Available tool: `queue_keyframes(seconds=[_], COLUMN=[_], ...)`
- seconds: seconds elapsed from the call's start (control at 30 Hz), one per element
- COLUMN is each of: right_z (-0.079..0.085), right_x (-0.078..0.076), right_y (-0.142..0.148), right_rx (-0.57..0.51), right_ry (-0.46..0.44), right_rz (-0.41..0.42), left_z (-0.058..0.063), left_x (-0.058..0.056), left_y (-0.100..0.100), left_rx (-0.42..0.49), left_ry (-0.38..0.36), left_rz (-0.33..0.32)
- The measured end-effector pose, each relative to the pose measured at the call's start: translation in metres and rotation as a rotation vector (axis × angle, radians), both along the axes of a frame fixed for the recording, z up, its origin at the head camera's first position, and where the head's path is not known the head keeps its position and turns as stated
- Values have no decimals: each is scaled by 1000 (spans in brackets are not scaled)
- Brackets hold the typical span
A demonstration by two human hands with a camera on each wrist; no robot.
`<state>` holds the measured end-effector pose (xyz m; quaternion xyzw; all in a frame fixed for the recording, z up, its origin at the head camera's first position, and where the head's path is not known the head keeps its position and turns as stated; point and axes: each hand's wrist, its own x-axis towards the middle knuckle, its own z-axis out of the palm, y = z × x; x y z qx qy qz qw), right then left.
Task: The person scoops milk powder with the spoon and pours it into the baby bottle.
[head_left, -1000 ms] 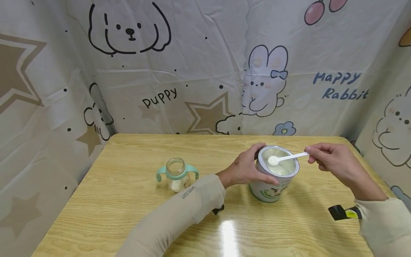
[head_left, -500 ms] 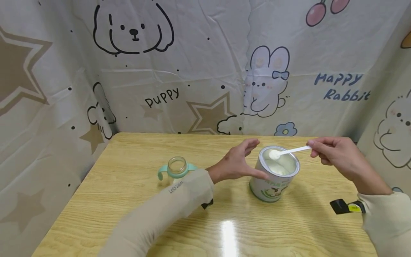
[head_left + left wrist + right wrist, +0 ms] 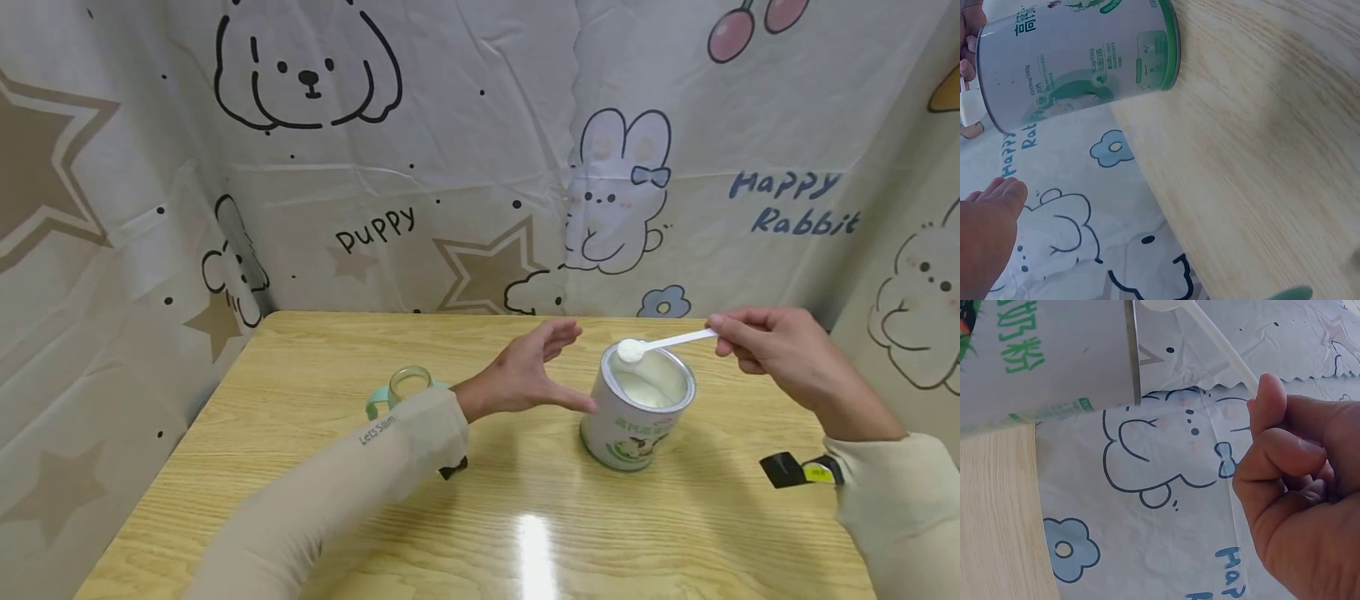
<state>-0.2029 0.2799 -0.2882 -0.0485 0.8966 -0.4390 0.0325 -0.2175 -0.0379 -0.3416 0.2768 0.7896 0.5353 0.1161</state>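
Between thumb and fingers my right hand pinches the handle end of a white scoop. The scoop's bowl, heaped with white powder, is over the left part of the rim of an open milk powder can. Pale powder shows inside the can, which stands upright on the table. My left hand is just left of the can, fingers spread and holding nothing, its thumb tip close by the can's side. In the left wrist view the can lies beyond the left hand's fingers.
A glass baby bottle with a mint-green collar and handles stands open on the left of the wooden table. The left sleeve covers its lower part. A printed cloth hangs behind the table and along its sides.
My left hand has let go of the can and moved left, its sleeve now covering more of the bottle. The scoop has risen from inside the can to its rim, carrying powder.
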Motion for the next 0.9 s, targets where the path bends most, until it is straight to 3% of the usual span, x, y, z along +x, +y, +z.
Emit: queue_keyframes(seconds=[0.3,0.6,0.9], right_z=[4,8,7], right_x=[-1,-3,-6], right_y=[-10,-19,-29], right_rx=[-12,-9,-97], right_ry=[-23,-54,0], right_rz=[2,10,47], left_z=[2,5,11], left_x=[0,0,-1], left_y=[-13,-26,-41], left_rx=[13,59,47], left_ry=[47,34,33], left_rz=[2,13,33])
